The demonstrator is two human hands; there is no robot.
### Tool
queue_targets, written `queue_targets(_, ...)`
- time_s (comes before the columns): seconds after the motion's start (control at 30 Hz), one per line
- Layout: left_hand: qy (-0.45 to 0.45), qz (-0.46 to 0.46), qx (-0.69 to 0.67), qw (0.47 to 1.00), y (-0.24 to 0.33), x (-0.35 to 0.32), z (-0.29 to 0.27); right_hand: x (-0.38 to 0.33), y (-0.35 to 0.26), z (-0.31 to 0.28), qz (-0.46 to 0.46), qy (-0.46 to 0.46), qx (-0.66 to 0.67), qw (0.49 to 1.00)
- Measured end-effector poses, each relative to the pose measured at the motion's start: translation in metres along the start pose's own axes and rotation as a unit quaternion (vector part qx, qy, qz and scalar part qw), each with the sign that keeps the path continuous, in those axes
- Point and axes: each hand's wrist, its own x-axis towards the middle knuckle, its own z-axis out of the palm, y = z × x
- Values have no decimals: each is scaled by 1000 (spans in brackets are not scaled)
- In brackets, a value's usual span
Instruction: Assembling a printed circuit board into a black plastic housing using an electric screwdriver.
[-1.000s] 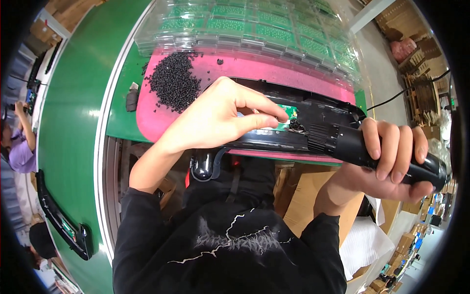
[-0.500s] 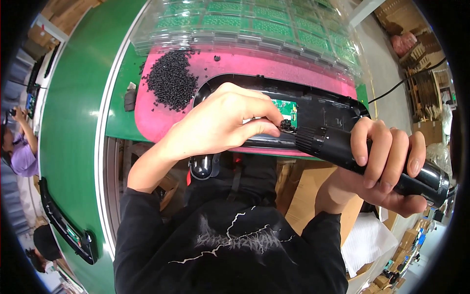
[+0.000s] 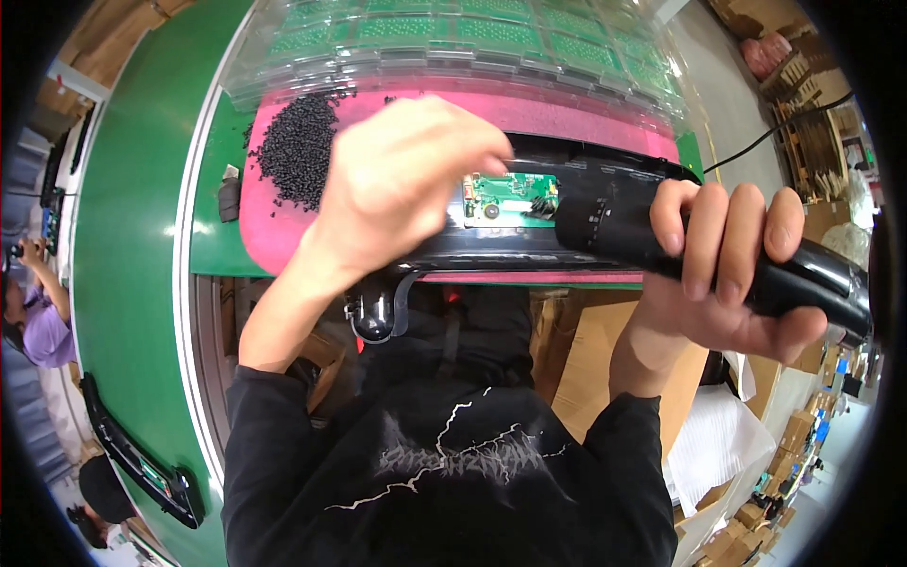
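Both hands are occupied: a black electric screwdriver (image 3: pixel 718 250) is gripped by the right hand (image 3: pixel 727 274), while the black housing (image 3: pixel 529 246) with its green circuit board (image 3: pixel 505 197) is pressed by the curled left hand (image 3: pixel 406 180) on the pink mat (image 3: pixel 274 231).

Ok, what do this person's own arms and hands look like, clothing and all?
Both hands are bare: no gloves, rings or watch visible on the left hand or the right hand. Black long sleeves are pushed up to about mid-forearm, part of a black top with a pale, jagged lightning-like graphic across the chest.
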Motion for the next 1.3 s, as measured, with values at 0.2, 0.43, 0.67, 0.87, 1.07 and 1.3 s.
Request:
queue_targets(0.2, -107, -131, -117, 979, -22, -24, 28, -11, 24, -47, 49, 68, -92, 992)
queue_targets(0.43, -236, -116, -125, 957, -33, -39, 35, -13, 52, -64, 65, 153, -115, 979)
queue_targets(0.67, -237, -103, -120, 959, -28, -36, 36, -12, 54, -63, 75, 159, -119, 977)
queue_targets(0.87, -271, -114, -88, 952, -29, -38, 36, -7, 54, -63, 101, 162, -114, 975)
queue_targets(1.07, -275, -120, -110, 948, -30, -38, 39, -1, 55, -67, 120, 122, -103, 980)
queue_targets(1.3, -286, -134, -85, 945, -30, -36, 39, 2, 58, -71, 127, 78, -86, 985)
